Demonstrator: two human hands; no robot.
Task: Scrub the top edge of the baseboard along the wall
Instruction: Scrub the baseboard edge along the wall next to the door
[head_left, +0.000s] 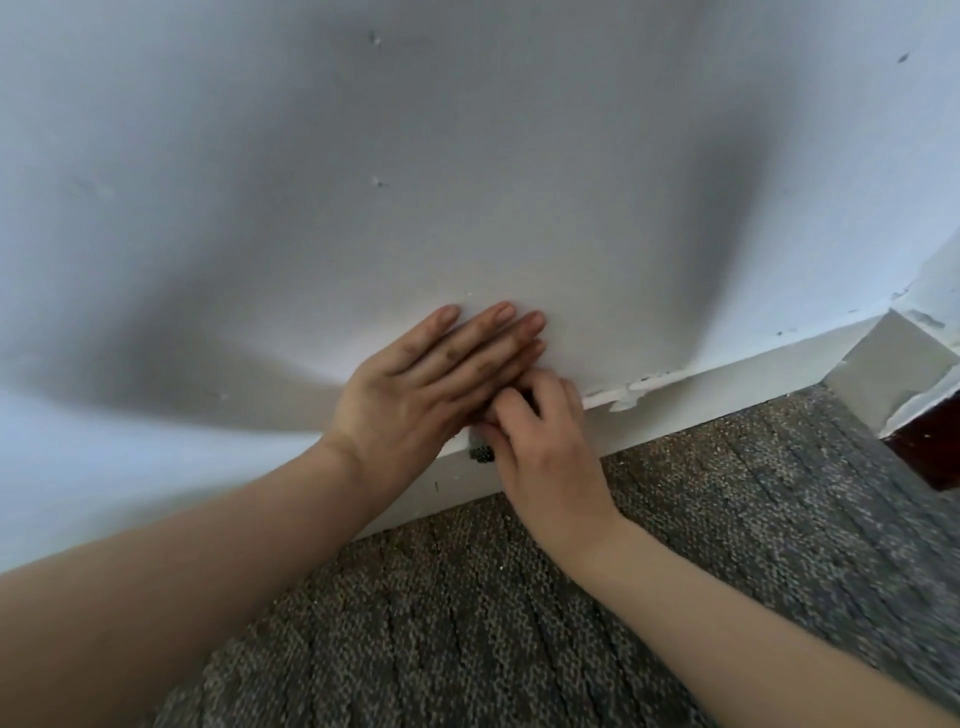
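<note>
The person kneels close to the wall with both bare arms stretched out. The left hand (415, 384) lies flat on the smooth pale grey-white painted wall (467, 182). Its grip is open and it holds nothing. The fingers (498, 317) are straight and close together, and they point up and to the right.

The right hand (545, 457) sits just below it and touches it. This grip is closed, with the fingers and thumb curled tight round a small dark grey scrubber (480, 451). Only a little bumpy, dotted bit of the scrubber peeks out on the left side of the hand. The rest is hidden under the fingers.

The long white painted baseboard (727, 389) runs along the bottom of the wall, from low on the left to higher on the right. The right hand holds the scrubber right on its top edge, where the baseboard meets the wall. Just to the right of the hand, along that same edge, there is a ragged strip of chipped white paint (639, 389).

Under the baseboard lies the rough grey-brown woven carpet (519, 623). Far to the right the baseboard turns a corner, and a dark red-brown block (930, 457) shows at the side.
</note>
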